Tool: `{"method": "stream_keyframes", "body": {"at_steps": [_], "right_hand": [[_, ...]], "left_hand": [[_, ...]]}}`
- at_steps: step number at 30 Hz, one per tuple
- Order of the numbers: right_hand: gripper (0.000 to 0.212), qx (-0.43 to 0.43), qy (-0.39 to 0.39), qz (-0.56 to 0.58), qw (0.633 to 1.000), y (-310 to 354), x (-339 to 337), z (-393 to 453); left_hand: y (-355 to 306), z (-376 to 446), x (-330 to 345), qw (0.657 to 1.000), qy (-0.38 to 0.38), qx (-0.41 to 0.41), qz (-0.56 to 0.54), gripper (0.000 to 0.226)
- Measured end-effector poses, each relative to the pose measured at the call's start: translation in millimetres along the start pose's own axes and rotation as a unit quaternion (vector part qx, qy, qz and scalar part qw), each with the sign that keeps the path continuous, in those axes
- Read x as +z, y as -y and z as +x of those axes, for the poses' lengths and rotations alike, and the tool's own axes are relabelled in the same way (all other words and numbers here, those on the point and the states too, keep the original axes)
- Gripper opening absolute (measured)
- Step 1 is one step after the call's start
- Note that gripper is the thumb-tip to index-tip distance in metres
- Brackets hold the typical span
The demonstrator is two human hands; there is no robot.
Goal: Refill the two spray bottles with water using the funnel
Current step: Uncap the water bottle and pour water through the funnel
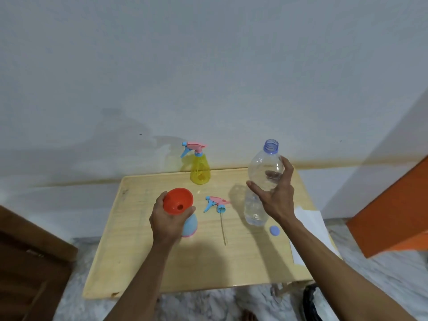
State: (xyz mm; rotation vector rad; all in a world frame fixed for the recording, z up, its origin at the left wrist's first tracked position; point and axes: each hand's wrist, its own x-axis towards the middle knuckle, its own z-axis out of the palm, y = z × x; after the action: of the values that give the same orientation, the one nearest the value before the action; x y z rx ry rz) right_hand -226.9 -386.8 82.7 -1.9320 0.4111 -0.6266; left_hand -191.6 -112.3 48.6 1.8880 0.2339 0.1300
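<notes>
left hand (pixel 165 218) fingers gripping funnel (pixel 177 201) on blue bottle (pixel 190 225) | right hand (pixel 276 193) fingers gripping water bottle (pixel 261 181)

Orange funnel (pixel 177 201) — atop blue (uncapped) bottle (pixel 190 224)

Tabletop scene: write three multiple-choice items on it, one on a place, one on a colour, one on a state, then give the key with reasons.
1. Where does the loose spray head lie?
A. on the table between the blue bottle and the water bottle
B. screwed on the blue bottle
C. on the floor

2. What colour is the funnel?
A. green
B. orange-red
C. white

3. How is the water bottle right now?
A. capped, lying flat
B. uncapped, in the right hand
C. capped, standing at the wall

Key: 1 A, its tube rests on the table; 2 B, it sits orange-red at the blue bottle under the left hand; 3 B, its neck is open, the right hand is around it, and its cap lies on the table.
</notes>
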Motion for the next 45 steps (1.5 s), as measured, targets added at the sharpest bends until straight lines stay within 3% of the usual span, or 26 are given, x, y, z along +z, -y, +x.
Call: {"method": "stream_keyframes", "body": {"at_steps": [15, 36, 45], "right_hand": [[0.103, 0.029, -0.047, 0.031, 0.998, -28, 3, -4], [0.115, 0.038, -0.022, 0.021, 0.999, -32, -4, -12], [0.114, 0.048, -0.010, 0.025, 0.998, -34, -8, -13]], "left_hand": [[-3, -4, -1, 0.999, -0.001, 0.021, 0.037, 0.092], [-2, -7, 0, 0.999, 0.000, 0.024, 0.027, 0.090], [-25, -13, -2, 0.998, -0.052, 0.039, -0.009, 0.088]]}}
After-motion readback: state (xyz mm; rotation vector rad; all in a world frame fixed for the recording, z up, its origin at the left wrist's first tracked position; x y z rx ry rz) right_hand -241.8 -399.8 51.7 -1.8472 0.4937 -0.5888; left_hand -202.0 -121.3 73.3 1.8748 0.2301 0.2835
